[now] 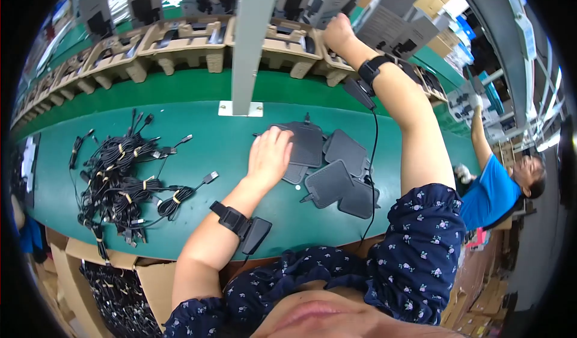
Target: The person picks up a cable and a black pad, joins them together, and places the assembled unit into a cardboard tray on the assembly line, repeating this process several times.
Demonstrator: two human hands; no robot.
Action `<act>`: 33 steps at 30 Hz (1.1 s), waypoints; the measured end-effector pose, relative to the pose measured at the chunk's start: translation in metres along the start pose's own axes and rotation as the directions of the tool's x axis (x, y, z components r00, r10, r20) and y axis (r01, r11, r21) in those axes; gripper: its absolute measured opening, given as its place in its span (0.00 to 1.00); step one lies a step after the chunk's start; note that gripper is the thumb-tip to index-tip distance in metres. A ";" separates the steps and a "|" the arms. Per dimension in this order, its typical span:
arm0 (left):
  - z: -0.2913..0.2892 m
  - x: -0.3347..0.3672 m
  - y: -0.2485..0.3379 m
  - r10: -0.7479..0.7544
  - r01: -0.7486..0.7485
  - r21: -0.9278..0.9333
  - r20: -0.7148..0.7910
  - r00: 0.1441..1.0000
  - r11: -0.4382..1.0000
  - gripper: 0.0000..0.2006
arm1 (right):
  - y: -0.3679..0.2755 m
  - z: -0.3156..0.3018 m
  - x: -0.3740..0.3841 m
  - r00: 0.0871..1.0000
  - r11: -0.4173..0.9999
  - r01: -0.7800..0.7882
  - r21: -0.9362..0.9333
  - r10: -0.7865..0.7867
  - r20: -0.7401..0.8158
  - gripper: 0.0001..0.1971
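My left hand (270,156) lies over a pile of flat black square pads (308,145) in the middle of the green table, its fingers stretched out on the topmost pads. To the right of it, more black pads (347,150) overlap one another, and some have short plugs at the edge. Reaching far forward, my right hand (340,35) is closed above the moulded brown cardboard trays (335,66) behind the table. Whatever its curled fingers hold, if anything, is hidden from this view. Each wrist wears a black strap with a small black device.
A heap of bundled black cables (123,175) covers the table's left part. A grey metal post (246,55) rises at the back. Printed boxes (390,25) stand behind the trays. An open carton of cables (120,296) sits below left. A co-worker in blue (493,187) is at right.
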State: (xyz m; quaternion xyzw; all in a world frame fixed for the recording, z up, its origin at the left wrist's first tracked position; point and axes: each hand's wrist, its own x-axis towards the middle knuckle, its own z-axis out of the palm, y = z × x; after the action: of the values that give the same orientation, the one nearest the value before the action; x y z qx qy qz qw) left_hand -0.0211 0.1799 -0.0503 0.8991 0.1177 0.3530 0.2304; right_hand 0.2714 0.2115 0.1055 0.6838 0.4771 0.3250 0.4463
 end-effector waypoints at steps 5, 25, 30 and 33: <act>-0.004 -0.004 -0.003 -0.033 0.033 -0.005 -0.014 0.999 0.999 0.09 | -0.028 0.012 0.011 0.974 0.731 -0.204 0.652 0.219 0.059 0.12; -0.001 0.007 0.004 0.015 -0.015 -0.028 -0.005 1.000 0.999 0.08 | -0.021 0.092 -0.010 0.835 0.439 -0.449 0.778 0.517 0.189 0.15; 0.006 0.011 0.009 0.002 -0.001 -0.075 0.017 1.000 0.997 0.07 | -0.018 0.105 -0.027 0.831 0.426 -0.366 0.827 0.549 0.085 0.14; 0.001 -0.002 -0.008 -0.084 0.085 -0.093 0.017 0.996 0.992 0.07 | -0.040 0.048 -0.056 0.864 0.435 -0.252 0.865 0.503 -0.001 0.14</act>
State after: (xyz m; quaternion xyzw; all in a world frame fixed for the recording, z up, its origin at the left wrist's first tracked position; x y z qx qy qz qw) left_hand -0.0220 0.1852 -0.0562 0.8839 0.1376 0.3421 0.2876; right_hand 0.2797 0.1506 0.0488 0.8524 0.4597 0.2318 -0.0911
